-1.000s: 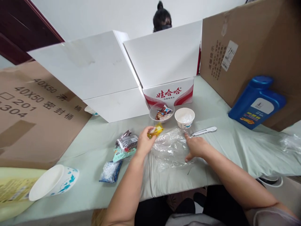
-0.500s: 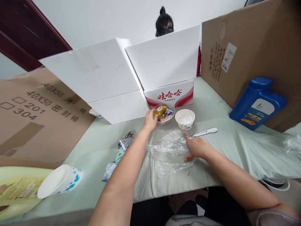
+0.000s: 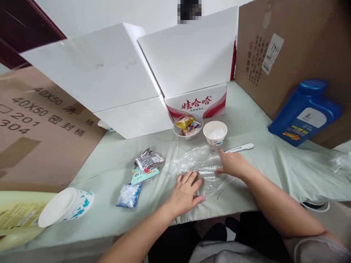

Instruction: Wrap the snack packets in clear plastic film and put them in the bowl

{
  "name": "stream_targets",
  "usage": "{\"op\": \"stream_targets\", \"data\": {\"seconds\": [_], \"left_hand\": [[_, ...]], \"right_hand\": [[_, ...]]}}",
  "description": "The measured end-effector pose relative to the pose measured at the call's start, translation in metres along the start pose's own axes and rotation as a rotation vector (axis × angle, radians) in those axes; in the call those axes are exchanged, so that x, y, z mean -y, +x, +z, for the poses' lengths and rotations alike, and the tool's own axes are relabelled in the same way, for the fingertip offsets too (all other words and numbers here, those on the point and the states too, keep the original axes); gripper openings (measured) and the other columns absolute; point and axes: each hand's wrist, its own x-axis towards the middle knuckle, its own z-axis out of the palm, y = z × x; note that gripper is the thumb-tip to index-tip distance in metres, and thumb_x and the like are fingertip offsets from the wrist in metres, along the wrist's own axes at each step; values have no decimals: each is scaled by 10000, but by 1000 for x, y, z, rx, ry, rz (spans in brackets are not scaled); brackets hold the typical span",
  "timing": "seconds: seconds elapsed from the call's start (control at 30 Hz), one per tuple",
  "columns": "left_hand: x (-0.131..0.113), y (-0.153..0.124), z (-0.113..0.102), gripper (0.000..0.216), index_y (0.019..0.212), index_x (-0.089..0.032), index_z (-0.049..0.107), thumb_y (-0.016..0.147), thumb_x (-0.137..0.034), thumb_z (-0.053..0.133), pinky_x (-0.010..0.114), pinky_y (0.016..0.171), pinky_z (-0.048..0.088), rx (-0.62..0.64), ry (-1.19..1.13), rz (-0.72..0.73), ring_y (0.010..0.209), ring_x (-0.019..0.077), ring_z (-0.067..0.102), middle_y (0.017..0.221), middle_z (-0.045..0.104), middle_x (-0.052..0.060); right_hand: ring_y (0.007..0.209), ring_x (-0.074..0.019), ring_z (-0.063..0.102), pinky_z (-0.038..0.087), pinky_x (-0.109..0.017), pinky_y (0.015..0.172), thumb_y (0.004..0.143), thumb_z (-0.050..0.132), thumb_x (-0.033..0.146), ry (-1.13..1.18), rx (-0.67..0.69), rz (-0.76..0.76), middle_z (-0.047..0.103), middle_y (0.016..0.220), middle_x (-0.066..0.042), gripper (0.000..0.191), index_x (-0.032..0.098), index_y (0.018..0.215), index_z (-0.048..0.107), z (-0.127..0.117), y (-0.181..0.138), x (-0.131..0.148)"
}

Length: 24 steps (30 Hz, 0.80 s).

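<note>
A crumpled sheet of clear plastic film (image 3: 201,157) lies on the table in front of me. My left hand (image 3: 186,191) rests on its near left part, fingers spread. On its right side, my right hand (image 3: 231,164) touches the film with thumb and index finger apart. Just beyond the right fingertips lies a white utility knife (image 3: 240,148). A paper bowl (image 3: 215,135) with clear plastic inside stands behind the film. To its left is a clear plastic bowl (image 3: 177,129) holding several wrapped snacks (image 3: 188,126).
Several packets (image 3: 148,160) lie left of the film. A blue jug (image 3: 307,113) stands at right before a cardboard box (image 3: 260,54). White cartons (image 3: 189,54) line the back. Another paper bowl (image 3: 82,204) lies tilted at left by a yellow container (image 3: 22,215). Someone's head shows behind the cartons.
My left hand has let go of the clear bowl of snacks and come back toward me onto the film. My right hand has stayed nearly in place. The view has tilted slightly down.
</note>
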Motion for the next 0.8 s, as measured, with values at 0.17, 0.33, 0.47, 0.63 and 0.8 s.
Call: {"op": "stream_targets", "data": {"seconds": [0.17, 0.33, 0.47, 0.63, 0.8], "left_hand": [[14, -33, -9, 556, 1329, -286, 537, 812, -432, 679, 562, 1074, 359, 104, -78, 7, 1367, 349, 367, 1462, 457, 104], [10, -39, -12, 722, 1443, -354, 393, 793, -448, 692, 639, 1155, 151, 200, -117, 143, 1469, 354, 180, 1577, 299, 40], [18, -37, -5, 991, 1509, -353, 263, 680, -664, 710, 677, 1135, 117, 239, -77, 30, 1472, 435, -13, 1627, 120, 68], [35, -56, 5, 996, 1508, -322, 287, 680, -747, 643, 663, 1132, 144, 187, 3, -90, 1459, 463, -54, 1629, 89, 93], [40, -77, 1, 943, 1501, -274, 315, 729, -729, 610, 666, 1101, 236, 54, 47, -95, 1452, 468, 71, 1601, 180, 142]], "right_hand": [[958, -324, 678, 489, -374, 775, 825, 650, 534, 30, -132, -3, 716, 1029, -180, 645, 115, 1305, 551, -7, -2, -8], [1218, -271, 540, 403, -394, 1006, 903, 519, 578, 176, -344, -622, 615, 1290, -145, 598, 171, 1341, 544, 23, 9, 17], [1449, -364, 202, 156, -540, 1157, 803, 513, 742, 61, -230, -725, 307, 1550, -194, 950, 113, 1495, 343, 57, 27, 31], [1461, -389, 136, 123, -555, 1163, 824, 461, 749, 3, -247, -403, 221, 1578, -183, 956, 110, 1516, 298, 63, 38, 21], [1454, -402, 157, 158, -566, 1155, 833, 510, 702, 11, -252, -353, 248, 1570, -194, 912, 99, 1495, 340, 52, 37, 18]]}}
